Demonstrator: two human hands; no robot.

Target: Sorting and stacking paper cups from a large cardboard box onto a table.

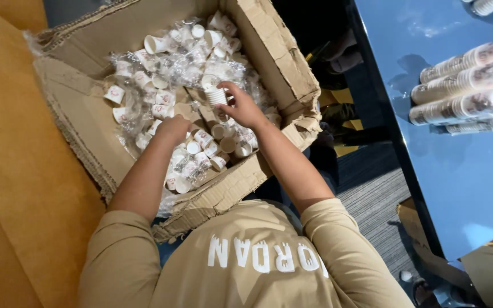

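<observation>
Digging through a big torn cardboard box [292,63] full of small white paper cups [201,142], lots of them loose and lots tangled in clear plastic wrap [186,63]. Nearest the camera is the tan shirt, then both arms going down into the box.

Left hand [173,129] is pushed in among the cups near the middle of the pile; fingers are buried, so I honestly can't tell if that grip is closed on anything. Right hand [245,107] is a bit further in, its grip pinched around a short nested stack of cups [216,96], held just above the heap.

Progress-wise, I'd say it's somewhere in the middle: one little stack is gathered in hand, but the box looks mostly full of loose cups, so plenty is left.

Further off to the right, well apart from the box, a blue desk [475,188] carries several long sleeves of stacked cups [463,85] lying on their sides.
</observation>
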